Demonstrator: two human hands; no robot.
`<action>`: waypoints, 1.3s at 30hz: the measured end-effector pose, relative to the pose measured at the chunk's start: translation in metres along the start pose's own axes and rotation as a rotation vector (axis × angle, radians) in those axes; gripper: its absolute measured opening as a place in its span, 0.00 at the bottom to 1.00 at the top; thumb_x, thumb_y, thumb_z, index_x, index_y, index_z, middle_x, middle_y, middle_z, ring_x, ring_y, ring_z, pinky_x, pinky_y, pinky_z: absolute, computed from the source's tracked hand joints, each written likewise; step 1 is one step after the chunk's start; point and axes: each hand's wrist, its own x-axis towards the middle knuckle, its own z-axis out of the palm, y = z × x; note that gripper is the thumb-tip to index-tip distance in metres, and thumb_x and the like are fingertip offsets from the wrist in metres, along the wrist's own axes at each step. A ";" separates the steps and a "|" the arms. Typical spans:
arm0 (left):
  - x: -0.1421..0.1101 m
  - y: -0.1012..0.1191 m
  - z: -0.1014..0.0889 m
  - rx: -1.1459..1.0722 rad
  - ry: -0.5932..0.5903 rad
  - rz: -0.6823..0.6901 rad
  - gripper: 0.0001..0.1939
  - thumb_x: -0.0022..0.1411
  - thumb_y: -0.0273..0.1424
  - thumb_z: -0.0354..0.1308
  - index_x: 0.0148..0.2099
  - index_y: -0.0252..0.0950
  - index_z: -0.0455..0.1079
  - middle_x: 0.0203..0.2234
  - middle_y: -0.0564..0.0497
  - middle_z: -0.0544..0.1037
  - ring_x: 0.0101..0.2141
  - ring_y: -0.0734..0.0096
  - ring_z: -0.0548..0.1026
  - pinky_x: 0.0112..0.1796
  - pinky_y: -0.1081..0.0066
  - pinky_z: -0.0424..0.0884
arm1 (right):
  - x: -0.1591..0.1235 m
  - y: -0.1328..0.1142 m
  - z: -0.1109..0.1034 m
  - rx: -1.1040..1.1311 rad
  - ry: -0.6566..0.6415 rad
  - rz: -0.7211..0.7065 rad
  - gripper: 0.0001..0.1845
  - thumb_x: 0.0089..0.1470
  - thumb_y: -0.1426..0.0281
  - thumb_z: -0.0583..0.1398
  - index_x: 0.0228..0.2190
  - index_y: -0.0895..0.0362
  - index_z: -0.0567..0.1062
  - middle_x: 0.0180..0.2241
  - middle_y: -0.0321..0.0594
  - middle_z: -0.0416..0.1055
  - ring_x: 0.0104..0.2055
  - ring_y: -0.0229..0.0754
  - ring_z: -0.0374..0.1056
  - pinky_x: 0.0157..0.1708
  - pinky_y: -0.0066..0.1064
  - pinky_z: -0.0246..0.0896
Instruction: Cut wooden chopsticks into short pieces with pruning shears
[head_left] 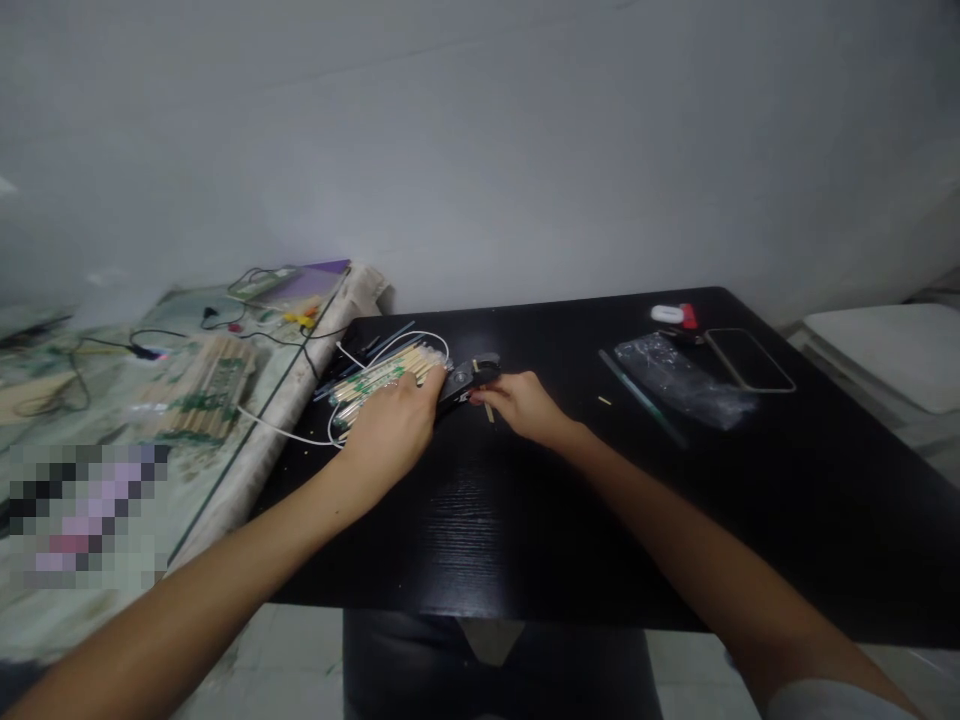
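In the head view, the left hand (391, 422) is gripping black pliers (460, 378) beside the right hand (527, 405), which is pinching a short stick (490, 412) at its fingertips. Wrapped sticks (377, 377) are lying just beyond the left hand.

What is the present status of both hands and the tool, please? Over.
Left grip: around dark tool. Right grip: pinching thin stick at the tool's head. Wrapped sticks and white cable close by on the left, perhaps in the way.
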 end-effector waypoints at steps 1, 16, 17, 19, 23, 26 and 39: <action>-0.001 0.000 0.000 -0.003 -0.002 -0.007 0.21 0.66 0.20 0.41 0.57 0.36 0.64 0.37 0.39 0.77 0.34 0.55 0.81 0.35 0.63 0.75 | 0.000 0.000 0.000 -0.003 -0.001 -0.006 0.10 0.63 0.68 0.61 0.36 0.53 0.84 0.37 0.39 0.84 0.39 0.44 0.79 0.44 0.34 0.70; 0.021 -0.025 0.030 -0.373 0.187 -0.185 0.16 0.69 0.37 0.54 0.55 0.33 0.66 0.38 0.38 0.81 0.37 0.51 0.81 0.38 0.60 0.73 | 0.006 0.011 -0.055 -0.056 -0.076 0.212 0.11 0.61 0.67 0.62 0.40 0.56 0.84 0.37 0.43 0.82 0.31 0.40 0.76 0.34 0.30 0.69; 0.023 -0.023 0.036 -0.462 0.195 -0.187 0.16 0.71 0.40 0.53 0.53 0.35 0.68 0.38 0.39 0.81 0.37 0.52 0.81 0.39 0.61 0.73 | 0.006 0.016 -0.059 -0.180 -0.093 0.268 0.09 0.60 0.69 0.63 0.37 0.57 0.85 0.35 0.42 0.81 0.30 0.40 0.75 0.32 0.29 0.67; 0.026 -0.014 0.050 -0.636 0.223 -0.159 0.15 0.71 0.43 0.53 0.48 0.37 0.70 0.39 0.41 0.81 0.39 0.54 0.80 0.40 0.62 0.72 | 0.005 0.025 -0.062 -0.410 -0.140 0.393 0.05 0.57 0.71 0.66 0.33 0.57 0.84 0.31 0.42 0.80 0.31 0.40 0.73 0.31 0.28 0.62; 0.030 0.009 0.078 -0.880 0.286 -0.083 0.15 0.70 0.44 0.55 0.46 0.38 0.72 0.39 0.46 0.81 0.39 0.59 0.78 0.42 0.65 0.69 | 0.001 0.036 -0.055 -0.554 -0.178 0.511 0.05 0.52 0.76 0.68 0.34 0.58 0.83 0.31 0.41 0.80 0.32 0.40 0.72 0.31 0.28 0.59; 0.031 0.019 0.090 -0.977 0.209 -0.081 0.17 0.68 0.48 0.55 0.41 0.39 0.72 0.32 0.51 0.80 0.33 0.64 0.76 0.37 0.68 0.66 | 0.000 0.030 -0.050 -0.558 -0.142 0.488 0.04 0.55 0.74 0.67 0.35 0.58 0.81 0.34 0.42 0.80 0.35 0.41 0.73 0.35 0.28 0.60; 0.018 0.021 0.099 -1.081 0.082 -0.071 0.27 0.72 0.52 0.43 0.31 0.38 0.66 0.25 0.52 0.74 0.28 0.66 0.72 0.34 0.67 0.62 | -0.006 -0.016 0.002 0.218 0.091 0.394 0.13 0.58 0.59 0.61 0.33 0.57 0.75 0.25 0.36 0.74 0.23 0.36 0.68 0.25 0.27 0.63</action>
